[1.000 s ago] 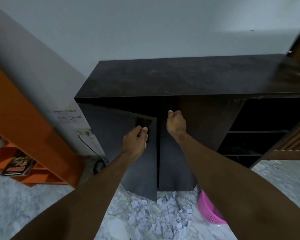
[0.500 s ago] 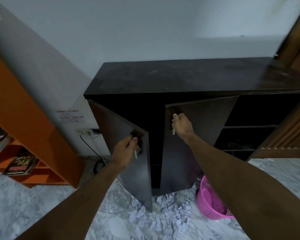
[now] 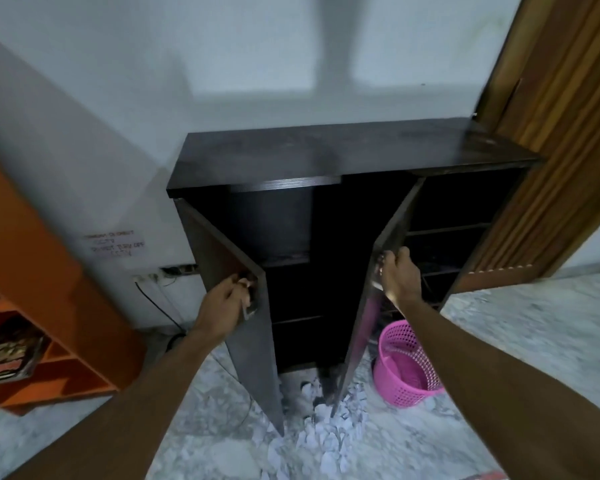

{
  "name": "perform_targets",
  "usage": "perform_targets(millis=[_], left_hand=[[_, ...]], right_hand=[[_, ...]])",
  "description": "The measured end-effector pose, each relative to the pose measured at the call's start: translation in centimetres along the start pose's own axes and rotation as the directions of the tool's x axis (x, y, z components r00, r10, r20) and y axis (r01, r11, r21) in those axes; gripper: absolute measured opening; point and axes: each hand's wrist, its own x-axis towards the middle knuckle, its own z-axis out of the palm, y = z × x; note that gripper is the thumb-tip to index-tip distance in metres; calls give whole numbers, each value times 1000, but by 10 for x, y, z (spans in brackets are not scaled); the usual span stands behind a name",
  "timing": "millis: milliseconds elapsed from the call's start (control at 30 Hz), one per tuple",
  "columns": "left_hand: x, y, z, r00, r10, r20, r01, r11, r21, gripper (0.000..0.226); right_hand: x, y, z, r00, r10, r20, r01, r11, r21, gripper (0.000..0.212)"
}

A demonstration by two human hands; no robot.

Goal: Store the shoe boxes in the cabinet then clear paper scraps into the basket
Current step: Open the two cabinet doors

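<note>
A dark brown cabinet (image 3: 343, 150) stands against the white wall, both its doors swung wide. My left hand (image 3: 224, 303) grips the metal handle of the left door (image 3: 219, 258). My right hand (image 3: 397, 275) holds the edge of the right door (image 3: 388, 233) by its handle. Inside, dark shelves show with nothing visible on them. White paper scraps (image 3: 329, 434) lie heaped on the marble floor at the cabinet's foot. A pink basket (image 3: 406, 365) sits tilted on the floor just right of the right door. No shoe boxes are in view.
An orange shelf unit (image 3: 49, 271) with magazines stands at the left. A black cable (image 3: 160, 310) runs from a wall socket down to the floor. A wooden door (image 3: 551, 133) stands at the right, beside the cabinet's open shelf section (image 3: 454, 230).
Both cabinet doors have swung from nearly shut to wide apart, each pulled by one hand. The view has backed away from the cabinet, showing more floor and basket.
</note>
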Motion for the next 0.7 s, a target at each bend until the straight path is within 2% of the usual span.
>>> perform_targets(millis=[133,267,333,400,500,667,700], left_hand=[[-17,-8,-18,999,5,-39,-4,1000,27,38],[-33,-13,-33,997,5,-82,6,991,132,32],[-40,-20,-40,991,-12,-135,35,986,165,29],[-46,-24,-47,982,-47,-181,77,984,163,25],[-46,-34,-59,972,-57,-226,94,984,154,35],[-49,-49,-82,942,-146,-301,175,982,71,22],[-56,-43,-83,931,-142,-337,178,981,78,31]], right_hand=[[-34,18,-43,991,109,-74,-99,987,126,37],[-52,24,-74,983,170,-72,-145,952,268,45],[-47,33,-85,977,195,-81,-171,955,241,58],[-38,44,-93,966,236,-105,-212,958,195,61],[-28,52,-102,954,261,-145,-241,960,144,67],[-27,56,-111,874,418,-247,-383,907,177,68],[-32,55,-113,864,431,-261,-398,901,172,69]])
